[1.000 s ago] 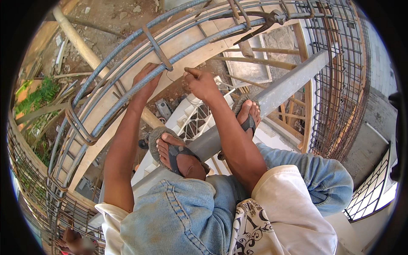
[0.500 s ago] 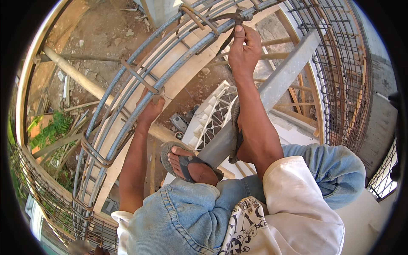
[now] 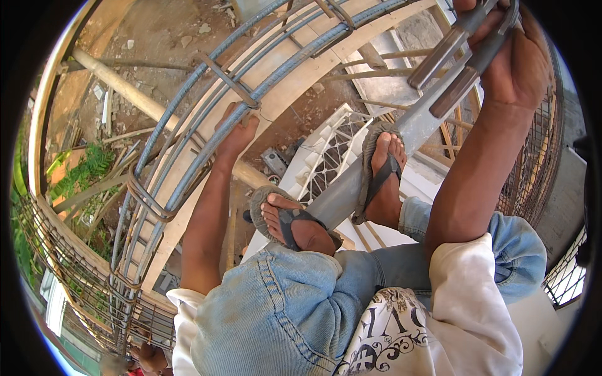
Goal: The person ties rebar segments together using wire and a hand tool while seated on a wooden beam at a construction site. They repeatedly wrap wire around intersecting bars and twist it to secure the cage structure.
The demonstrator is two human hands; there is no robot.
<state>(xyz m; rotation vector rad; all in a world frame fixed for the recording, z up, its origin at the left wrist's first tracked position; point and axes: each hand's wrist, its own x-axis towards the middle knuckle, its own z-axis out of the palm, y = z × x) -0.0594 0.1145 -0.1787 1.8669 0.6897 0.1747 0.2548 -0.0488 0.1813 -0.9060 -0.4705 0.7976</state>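
Curved steel reinforcing bars [image 3: 293, 67], bound by bent stirrups [image 3: 227, 81], arc across the left and top of the head view. My left hand [image 3: 238, 133] is closed round the thick inner bar, just below a stirrup; part of its fingers is hidden behind the steel. At the upper right, my right hand [image 3: 519, 72] is raised and wrapped round a pair of pincers. Their two brown-sleeved handles [image 3: 440, 57] slant down to the left, a little apart. The top edge cuts off the pincers' head. This hand is away from the curved bars.
My sandalled feet [image 3: 295, 229] rest on a narrow grey beam [image 3: 338, 199]. Below are dirt ground, wooden poles [image 3: 122, 89] and a white lattice truss [image 3: 329, 160]. More mesh of bars [image 3: 530, 169] curves along the right. Part of another person [image 3: 149, 357] shows at the lower left.
My right hand has left the bars at the top and swung right and up, carrying the pincers. My left hand keeps its hold on the bar. The view has shifted slightly.
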